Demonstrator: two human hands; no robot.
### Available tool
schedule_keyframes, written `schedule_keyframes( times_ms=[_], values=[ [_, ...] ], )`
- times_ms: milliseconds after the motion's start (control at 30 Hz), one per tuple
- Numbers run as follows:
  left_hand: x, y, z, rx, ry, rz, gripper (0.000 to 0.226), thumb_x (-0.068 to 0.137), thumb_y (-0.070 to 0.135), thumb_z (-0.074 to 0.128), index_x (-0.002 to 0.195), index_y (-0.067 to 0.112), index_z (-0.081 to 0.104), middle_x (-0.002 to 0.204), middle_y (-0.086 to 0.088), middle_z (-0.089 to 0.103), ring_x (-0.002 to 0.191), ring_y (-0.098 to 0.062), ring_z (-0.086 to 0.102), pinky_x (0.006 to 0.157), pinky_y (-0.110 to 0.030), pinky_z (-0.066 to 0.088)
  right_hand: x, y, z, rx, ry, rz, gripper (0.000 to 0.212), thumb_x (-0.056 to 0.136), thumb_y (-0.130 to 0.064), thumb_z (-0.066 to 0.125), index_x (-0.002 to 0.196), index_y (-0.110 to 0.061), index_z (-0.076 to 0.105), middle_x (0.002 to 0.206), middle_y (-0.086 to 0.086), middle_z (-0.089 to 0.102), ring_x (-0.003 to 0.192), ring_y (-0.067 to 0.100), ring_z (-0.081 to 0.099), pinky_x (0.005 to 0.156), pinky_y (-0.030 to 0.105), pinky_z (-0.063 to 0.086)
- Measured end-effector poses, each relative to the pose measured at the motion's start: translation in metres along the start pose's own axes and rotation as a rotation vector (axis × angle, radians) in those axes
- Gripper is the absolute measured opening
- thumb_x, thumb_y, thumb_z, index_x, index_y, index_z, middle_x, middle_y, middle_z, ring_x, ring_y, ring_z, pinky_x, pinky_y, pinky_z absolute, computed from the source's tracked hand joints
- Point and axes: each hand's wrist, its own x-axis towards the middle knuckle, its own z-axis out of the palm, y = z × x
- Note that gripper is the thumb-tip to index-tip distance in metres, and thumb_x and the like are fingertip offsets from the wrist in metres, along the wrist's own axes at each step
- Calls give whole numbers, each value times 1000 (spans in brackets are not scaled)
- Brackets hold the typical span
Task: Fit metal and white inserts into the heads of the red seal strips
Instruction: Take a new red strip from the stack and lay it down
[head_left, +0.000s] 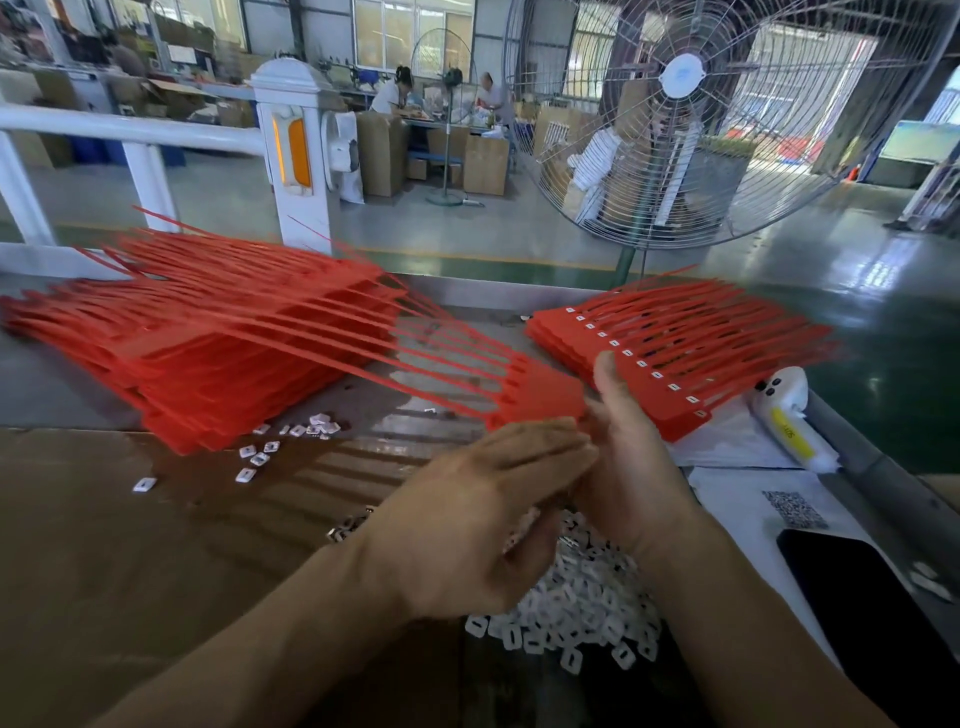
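Pinching red strip sheet (540, 397) head: right hand (631, 457), left hand (467, 519); tails pointing far-left.

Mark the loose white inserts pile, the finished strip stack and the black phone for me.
white inserts pile (576, 608), head view, middle of the heap.
finished strip stack (675, 358), head view, top strip.
black phone (857, 597), head view, dark screen.

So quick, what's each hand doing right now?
Left hand: fingers straight, tips at the red seal strip sheet; holding cannot be told.
Right hand: thumb up against the same sheet; its grip is hidden.
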Motion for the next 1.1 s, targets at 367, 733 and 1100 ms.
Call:
schedule_keyframes(
  times_ms=[367,733,1100],
  values=[
    [-2,-10,-13,18,125,15,26,95,13,56,74,3,68,79,-2,67,78,-25,64,73,-40,51,3,-13,-19,102,334,-212,36,93,-32,63,124,-16,68,92,5,75,65,19,67,88,46,48],
    [-29,-67,-27,-103,463,-578,48,98,46,51,66,13,63,56,-5,59,51,-20,56,51,-40,44,7,-13,-33,-103,514,-342,9,93,-17,72,101,-15,71,91,3,79,67,15,73,48,24,54],
    [-31,-81,-22,-59,289,-742,46,98,41,57,72,4,64,68,-13,64,66,-32,61,59,-45,48,-4,-15,-47,-755,711,-232,17,90,-21,75,75,-12,75,62,2,73,45,15,67,40,22,46]
  ],
)
